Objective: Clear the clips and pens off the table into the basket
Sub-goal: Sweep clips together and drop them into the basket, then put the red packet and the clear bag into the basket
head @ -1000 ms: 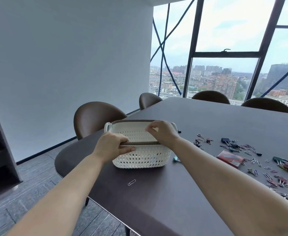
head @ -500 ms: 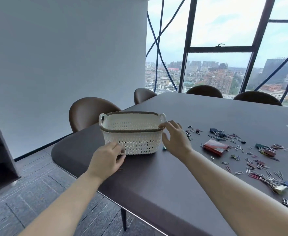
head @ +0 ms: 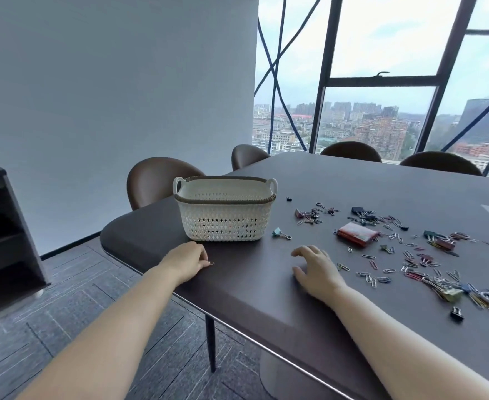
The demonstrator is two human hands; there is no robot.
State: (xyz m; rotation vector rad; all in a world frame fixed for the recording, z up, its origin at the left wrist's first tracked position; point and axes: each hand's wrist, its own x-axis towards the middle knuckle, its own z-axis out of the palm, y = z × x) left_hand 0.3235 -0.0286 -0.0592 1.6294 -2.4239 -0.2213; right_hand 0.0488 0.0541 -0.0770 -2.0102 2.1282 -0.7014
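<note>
A white woven-pattern basket [head: 223, 223] with a brown rim stands near the table's left corner. Just in front of it, my left hand [head: 186, 260] pinches a small silver paper clip [head: 212, 263] at the table surface; only the clip's end shows past my fingertips. My right hand [head: 316, 269] rests on the table to the right, fingers loosely curled and holding nothing. Several paper clips and binder clips [head: 416, 264] lie scattered over the right part of the table. A teal binder clip [head: 278, 232] sits beside the basket. No pen is clearly visible.
The dark table [head: 252, 298] ends in a rounded edge close to my arms. A flat red box [head: 357, 233] lies among the clips. Brown chairs [head: 156, 180] line the far sides. A dark shelf unit [head: 3, 226] stands on the left.
Both hands have let go of the basket, which now stands on the table. My left hand dropped onto the lone paper clip; my right hand drew back and settled on the table.
</note>
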